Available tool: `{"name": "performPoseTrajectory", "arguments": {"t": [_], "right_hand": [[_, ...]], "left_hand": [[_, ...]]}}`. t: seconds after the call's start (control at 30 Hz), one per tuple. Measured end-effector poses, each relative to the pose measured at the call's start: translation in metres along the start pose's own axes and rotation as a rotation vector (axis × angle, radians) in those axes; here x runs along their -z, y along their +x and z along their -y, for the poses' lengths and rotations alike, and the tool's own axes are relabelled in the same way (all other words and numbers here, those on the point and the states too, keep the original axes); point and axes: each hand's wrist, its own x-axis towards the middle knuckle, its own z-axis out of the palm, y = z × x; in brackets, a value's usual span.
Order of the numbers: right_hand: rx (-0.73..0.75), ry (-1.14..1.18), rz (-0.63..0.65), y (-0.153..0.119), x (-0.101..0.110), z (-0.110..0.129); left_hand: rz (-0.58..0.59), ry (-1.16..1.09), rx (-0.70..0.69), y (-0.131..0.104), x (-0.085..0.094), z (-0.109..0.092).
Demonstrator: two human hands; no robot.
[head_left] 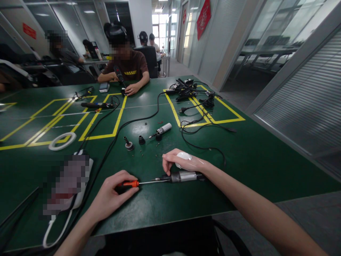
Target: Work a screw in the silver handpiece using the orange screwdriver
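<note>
My left hand (117, 190) is closed around the orange handle of a screwdriver (131, 184), whose thin shaft points right. The shaft's tip reaches a black and silver cylindrical tool (183, 176) lying on the green table (149, 209). My right hand (177, 160), with a white, clear-edged patch on its back, bends over that tool. Its curled fingertips come down at the tool's dark front part; whether they grip it cannot be made out. Beyond the hands lie a second silver tool (163, 128), a black nozzle part (141, 139), a round-based part (129, 144) and several tiny screws.
A white tape ring (62, 141) and a white power strip or case (85, 185), partly blurred, lie left. Black cables (138, 118) cross the table. A cable pile (183, 89) lies at the back right. A person (128, 67) works across the table with a tool.
</note>
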Motion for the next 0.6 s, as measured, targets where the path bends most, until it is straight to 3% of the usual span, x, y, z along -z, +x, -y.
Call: {"name": "performPoseTrajectory", "arguments": {"t": [0.33, 0.6], "right_hand": [[0.009, 0.001, 0.004, -0.0001, 0.0011, -0.0032], [0.009, 0.006, 0.004, 0.0001, 0.0008, -0.0022]], "left_hand": [[-0.001, 0.020, -0.009, 0.0008, 0.0008, -0.0009], [-0.021, -0.010, 0.082, -0.0018, -0.0009, -0.0007]]}}
